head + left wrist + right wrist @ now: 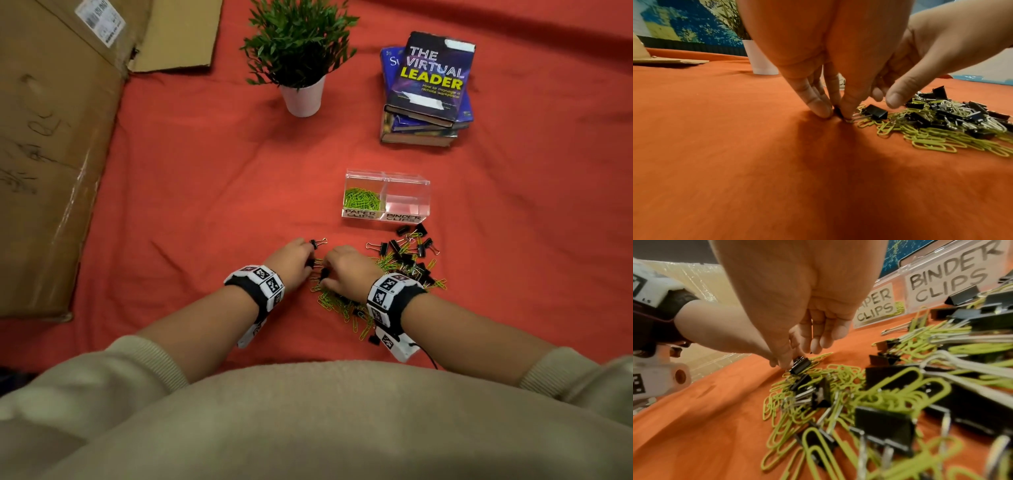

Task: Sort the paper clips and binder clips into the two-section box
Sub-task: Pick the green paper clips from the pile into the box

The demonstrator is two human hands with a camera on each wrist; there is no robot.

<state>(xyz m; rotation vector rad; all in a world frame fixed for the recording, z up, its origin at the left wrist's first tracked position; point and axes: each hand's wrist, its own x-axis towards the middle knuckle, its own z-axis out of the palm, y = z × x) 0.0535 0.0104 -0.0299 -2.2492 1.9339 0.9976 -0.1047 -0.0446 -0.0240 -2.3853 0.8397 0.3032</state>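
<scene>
Head view shows me both hands low at the left edge of the mixed heap (387, 274) on the red cloth (191, 192), with the two-section box (386, 195) well beyond them. Its "PAPER CLIPS" half holds green paper clips (362, 198); the "BINDER CLIPS" half looks empty.

My left hand (818, 68) has its thumb and fingertips (819, 107) pressed together on a small black binder clip (838, 112) right at the cloth. My right hand (797, 308) pinches another black binder clip (800, 365) at the heap's edge, its other fingers loosely curled above. One more binder clip (318, 242) lies alone just past the left hand.

As I judge it, these binder clips are light, stiff little steel wedges with smooth painted sides that could slip, and their wire handles (898, 328) flop and snag. I would take each across the flat black body, near the folded spine, not by the loops. The loose paper clips (931, 141) are thin, springy and interlocked, so lifting a binder clip may drag a few along; a small shake over the heap should free them before carrying to the right-hand section.
</scene>
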